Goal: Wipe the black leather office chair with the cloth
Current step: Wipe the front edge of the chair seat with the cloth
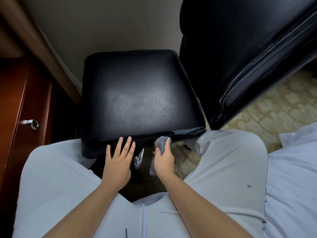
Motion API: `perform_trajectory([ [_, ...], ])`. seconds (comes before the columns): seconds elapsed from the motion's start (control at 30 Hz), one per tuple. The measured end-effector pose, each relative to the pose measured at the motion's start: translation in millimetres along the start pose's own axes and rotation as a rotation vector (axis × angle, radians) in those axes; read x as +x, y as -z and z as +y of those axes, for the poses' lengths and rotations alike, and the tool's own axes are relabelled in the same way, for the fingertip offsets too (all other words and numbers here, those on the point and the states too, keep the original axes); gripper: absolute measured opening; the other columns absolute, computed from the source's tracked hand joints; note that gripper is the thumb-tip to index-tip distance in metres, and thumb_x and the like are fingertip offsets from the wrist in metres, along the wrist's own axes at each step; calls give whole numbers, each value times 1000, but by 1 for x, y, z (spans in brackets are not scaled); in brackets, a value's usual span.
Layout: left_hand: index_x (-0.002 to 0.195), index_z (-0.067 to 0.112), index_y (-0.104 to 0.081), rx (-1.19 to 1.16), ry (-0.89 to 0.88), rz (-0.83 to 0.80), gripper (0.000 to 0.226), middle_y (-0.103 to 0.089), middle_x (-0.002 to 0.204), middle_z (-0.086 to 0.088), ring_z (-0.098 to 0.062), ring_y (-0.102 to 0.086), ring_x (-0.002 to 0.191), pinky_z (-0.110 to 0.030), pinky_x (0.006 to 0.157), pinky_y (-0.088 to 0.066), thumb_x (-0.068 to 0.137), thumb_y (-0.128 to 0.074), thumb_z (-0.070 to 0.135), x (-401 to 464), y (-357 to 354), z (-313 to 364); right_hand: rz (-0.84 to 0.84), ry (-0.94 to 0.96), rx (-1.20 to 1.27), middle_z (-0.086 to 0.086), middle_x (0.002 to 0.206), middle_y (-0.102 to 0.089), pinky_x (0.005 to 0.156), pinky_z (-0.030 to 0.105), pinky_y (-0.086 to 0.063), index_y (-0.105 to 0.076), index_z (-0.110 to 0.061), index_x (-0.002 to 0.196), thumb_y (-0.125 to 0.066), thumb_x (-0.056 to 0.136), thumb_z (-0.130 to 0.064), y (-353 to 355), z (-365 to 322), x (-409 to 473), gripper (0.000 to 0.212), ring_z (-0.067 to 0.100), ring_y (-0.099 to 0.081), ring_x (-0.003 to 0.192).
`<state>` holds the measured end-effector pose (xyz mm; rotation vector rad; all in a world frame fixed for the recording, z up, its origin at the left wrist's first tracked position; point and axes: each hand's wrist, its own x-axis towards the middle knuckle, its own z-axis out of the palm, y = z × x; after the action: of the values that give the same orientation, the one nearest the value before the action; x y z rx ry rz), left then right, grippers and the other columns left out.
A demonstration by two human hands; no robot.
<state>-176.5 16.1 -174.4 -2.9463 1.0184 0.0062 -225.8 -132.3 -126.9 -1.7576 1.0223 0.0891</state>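
Note:
The black leather office chair's seat (137, 93) fills the middle of the view, and its tall backrest (240, 48) rises at the right. My right hand (163, 162) grips a bunched grey-blue cloth (162, 143) and presses it against the seat's near front edge. A wet, shiny streak runs along that edge to the right of the cloth. My left hand (118, 162) lies flat with straight, spread fingers, fingertips touching the front edge left of the cloth. A loose tail of cloth hangs below my right hand.
My knees in light grey trousers (231, 169) flank the seat front. A reddish wooden cabinet with a metal handle (32, 123) stands at the left. White bedding (295, 169) lies at the right, patterned carpet (274, 109) beyond it. A chair base part (139, 159) shows below the seat.

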Motion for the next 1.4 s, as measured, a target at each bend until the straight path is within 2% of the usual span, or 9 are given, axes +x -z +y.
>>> perform_trajectory([
  [0.1, 140, 10, -43, 4, -3, 4, 94, -34, 151, -13, -34, -25, 140, -59, 106, -19, 53, -77, 6, 0, 0, 0, 79, -32, 44, 10, 127, -55, 95, 31, -39, -4, -23, 152, -38, 101, -22, 2, -1, 5, 61, 27, -53, 119],
  [0.2, 140, 10, -42, 3, -7, 2, 93, -34, 151, -13, -34, -25, 140, -60, 105, -22, 53, -76, 7, 0, 0, 0, -132, -21, 48, 8, 114, -58, 104, 38, -40, -13, -23, 146, -41, 100, -19, -9, 1, 2, 54, 29, -55, 117],
  [0.33, 141, 11, -41, -4, -7, 6, 89, -33, 151, -12, -34, -25, 140, -59, 105, -23, 59, -75, 8, 0, 0, 0, -349, -91, 154, 8, 132, -49, 90, 19, -41, -29, -12, 142, -42, 100, -13, -13, -3, -8, 44, 15, -54, 113],
  [0.53, 139, 10, -44, 11, -4, -4, 94, -35, 150, -12, -34, -26, 139, -60, 105, -24, 51, -78, 9, 0, 1, -1, -36, -361, 562, 15, 123, -55, 92, 38, -41, -45, -2, 129, -42, 100, -14, 2, -5, 13, 32, 31, -55, 115],
  [0.67, 139, 10, -44, 13, 1, -3, 96, -35, 150, -13, -33, -25, 140, -59, 106, -21, 50, -79, 9, 0, 0, 0, 320, -17, 148, 11, 143, -44, 97, 32, -37, -16, -18, 151, -37, 102, -22, 25, -6, 12, 54, 29, -45, 128],
  [0.87, 139, 10, -45, 10, -4, -16, 95, -36, 150, -12, -34, -28, 139, -61, 103, -28, 51, -79, 9, 0, 3, 0, -102, 439, -652, 8, 119, -54, 82, 34, -46, -15, -27, 151, -40, 99, -24, 11, 1, 12, 57, 22, -56, 102],
  [1.03, 139, 10, -45, 0, 1, -5, 95, -36, 150, -12, -33, -27, 139, -60, 104, -26, 50, -80, 9, 0, 3, 0, 175, 172, -459, 10, 117, -52, 76, 34, -44, -21, -34, 149, -36, 100, -23, 34, 2, 32, 52, 27, -56, 102],
  [1.27, 138, 9, -46, 4, 1, 17, 94, -37, 149, -13, -34, -25, 139, -59, 105, -20, 49, -79, 7, 1, 0, 1, -8, 255, -565, 10, 115, -52, 76, 33, -40, -15, -36, 150, -36, 100, -24, 35, 2, 25, 55, 27, -55, 100],
  [1.4, 139, 10, -45, -6, 7, 5, 94, -36, 150, -12, -32, -24, 140, -59, 105, -22, 51, -79, 8, 0, 2, 1, 165, 65, -401, 10, 116, -55, 78, 33, -42, -19, -38, 148, -36, 100, -22, 44, 6, 38, 54, 26, -56, 101],
])
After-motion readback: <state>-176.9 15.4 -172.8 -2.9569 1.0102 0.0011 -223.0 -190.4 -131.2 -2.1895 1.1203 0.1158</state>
